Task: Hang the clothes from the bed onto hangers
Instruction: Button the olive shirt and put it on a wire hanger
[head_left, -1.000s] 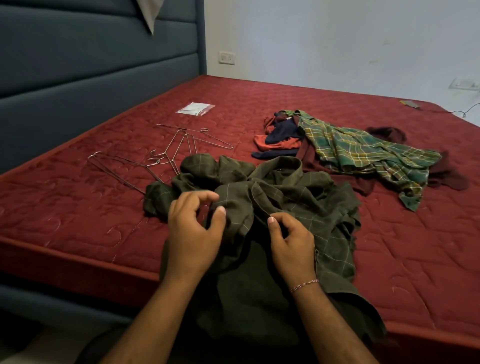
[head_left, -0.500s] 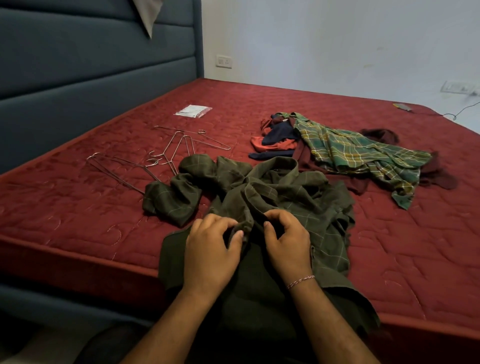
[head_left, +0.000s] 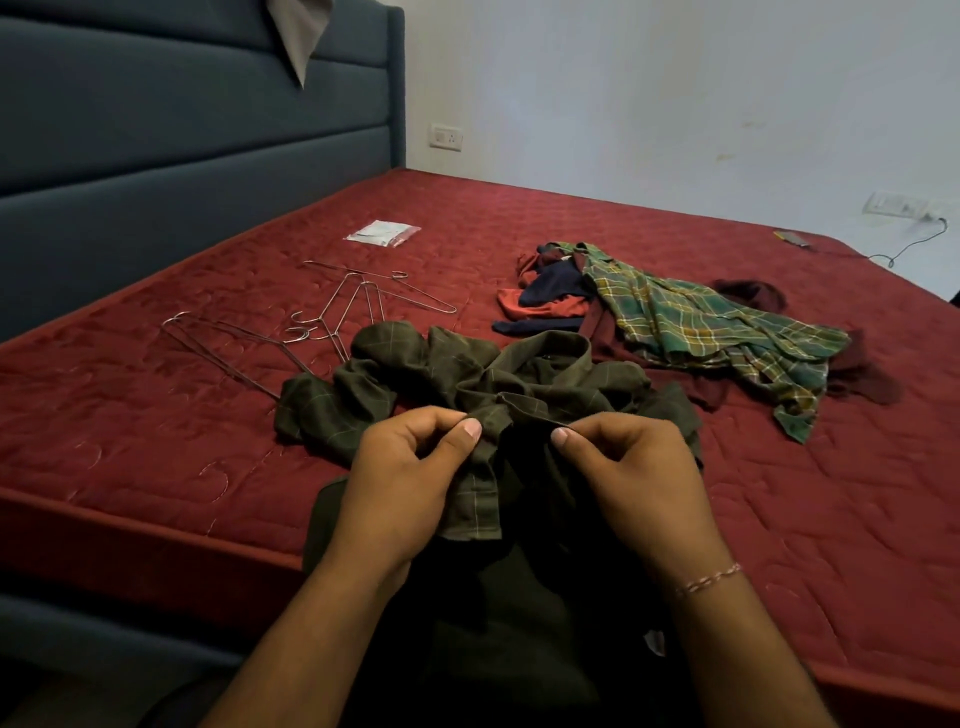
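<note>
Shirt (head_left: 498, 379) cloth is soft, light and limp, bunched on the bed (head_left: 156, 426) edge just beyond your grip. Your left hand (head_left: 410, 483) and right hand (head_left: 639, 483) each pinch its front edge; take it at the collar just past your thumbs.

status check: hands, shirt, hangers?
Left hand and right hand both pinch the dark green shirt at its front edge. Not on a hanger yet. Wire hangers lie untouched on the bed; nothing blocks them.

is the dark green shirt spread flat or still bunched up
Bunched up. The dark green checked shirt lies crumpled in folds on the bed, while the left hand and right hand pinch its fabric.
</note>
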